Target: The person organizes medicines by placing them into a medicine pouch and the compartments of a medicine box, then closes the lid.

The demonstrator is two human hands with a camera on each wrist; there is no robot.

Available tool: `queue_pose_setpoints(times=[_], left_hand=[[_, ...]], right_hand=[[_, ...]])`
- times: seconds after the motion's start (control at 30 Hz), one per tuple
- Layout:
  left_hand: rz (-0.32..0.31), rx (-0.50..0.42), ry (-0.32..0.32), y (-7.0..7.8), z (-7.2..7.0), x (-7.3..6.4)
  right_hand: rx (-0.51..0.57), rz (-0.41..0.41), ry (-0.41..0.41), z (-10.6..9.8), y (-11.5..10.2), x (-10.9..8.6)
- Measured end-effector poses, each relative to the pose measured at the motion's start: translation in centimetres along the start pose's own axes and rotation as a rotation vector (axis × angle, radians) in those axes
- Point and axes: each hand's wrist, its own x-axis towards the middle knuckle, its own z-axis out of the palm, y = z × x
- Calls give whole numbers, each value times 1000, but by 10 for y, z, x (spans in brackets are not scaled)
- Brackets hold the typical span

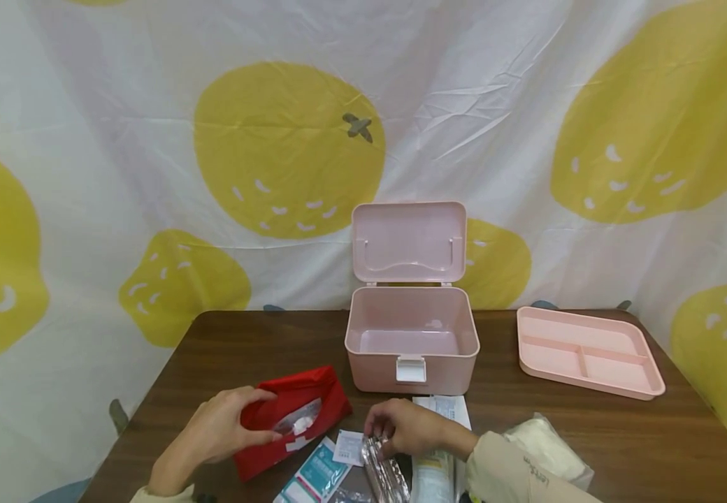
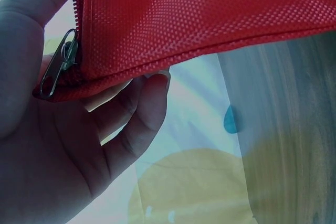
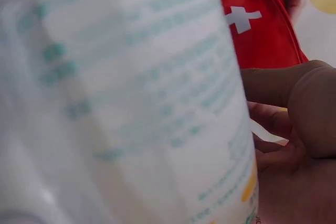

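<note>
My left hand [image 1: 219, 423] grips the red first-aid pouch [image 1: 332, 395] at its left end, thumb and fingers spread around the gaping mouth. Inside the pouch, something white in clear plastic [image 1: 303, 421] shows. Seen from the left wrist, the pouch's red fabric [image 2: 199, 19] and its metal zipper pull [image 2: 59, 66] lie against the palm. My right hand [image 1: 423, 427] pinches the top end of a silver foil packet [image 1: 384, 475] just right of the pouch. A white printed package [image 3: 157, 77] fills much of the right wrist view, hiding the foil there.
A small white sachet [image 1: 349, 447] and a teal packet [image 1: 322, 468] lie beside the foil. Printed packages [image 1: 433, 478] sit under my right forearm, with a bagged cream-coloured bundle [image 1: 549, 450] farther right. Behind stand an open pink box [image 1: 370, 377] and a divided pink tray [image 1: 580, 349].
</note>
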Motion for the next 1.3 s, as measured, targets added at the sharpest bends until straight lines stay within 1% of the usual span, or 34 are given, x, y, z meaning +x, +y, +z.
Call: queue_pose_setpoints(times=[0.1, 0.2, 0.37, 0.57, 0.67, 0.77, 0.83, 0.9, 0.97, 1.1, 1.2, 1.3], left_hand=[[0, 8, 2, 0, 0, 0], [-10, 3, 0, 0, 1, 1], [-19, -16, 0, 0, 1, 2], [9, -3, 3, 0, 0, 0], [14, -3, 0, 1, 0, 0], [11, -23, -10, 1, 0, 0], [3, -41, -17, 1, 0, 1], [3, -51, -22, 1, 1, 1], [5, -48, -21, 1, 1, 2], [12, -48, -25, 3, 1, 2], [11, -54, -32, 4, 2, 3], [10, -55, -34, 5, 3, 5]], right_hand=[[71, 10, 18, -2, 1, 1], [107, 20, 29, -3, 2, 0], [106, 31, 41, -6, 2, 0], [163, 78, 63, -15, -3, -2], [233, 104, 78, -19, -7, -3], [337, 115, 82, -22, -11, -6], [405, 105, 75, -23, -14, -7], [434, 90, 79, -24, -19, -7], [438, 76, 94, -27, -25, -8], [441, 36, 155, -34, -38, -8], [478, 13, 185, -38, -45, -7], [502, 11, 210, -42, -51, -6]])
